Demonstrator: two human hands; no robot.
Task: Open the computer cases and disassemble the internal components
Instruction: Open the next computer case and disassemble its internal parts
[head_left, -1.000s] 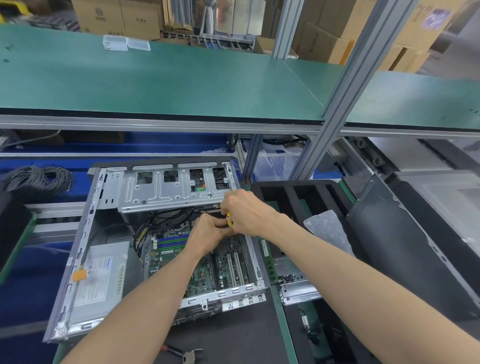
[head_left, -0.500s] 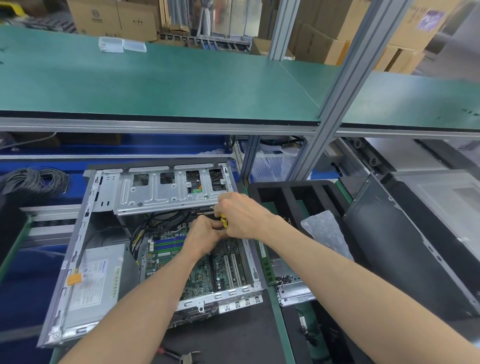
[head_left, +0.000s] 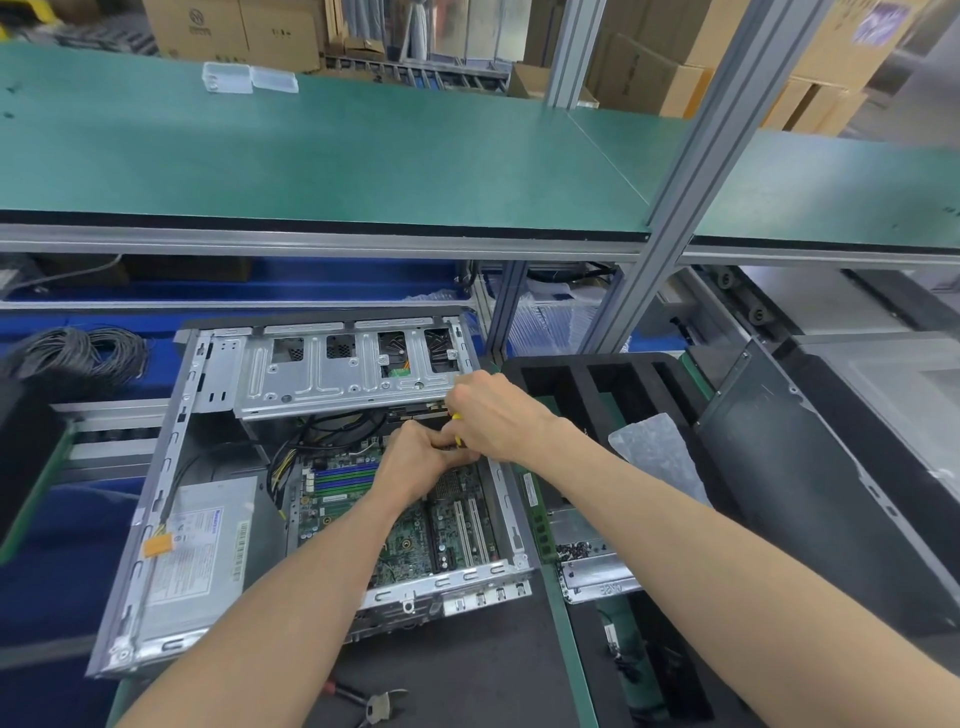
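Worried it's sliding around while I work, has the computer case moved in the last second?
No. The computer case sits at the same gap from the black foam tray on its right.

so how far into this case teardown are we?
Done: the computer case lies open, side panel off. In hand: both hands work under the drive cage; the right hand grips a yellow-handled tool, the left hand pinches beside it. Left: motherboard, power supply and drive cage still mounted.
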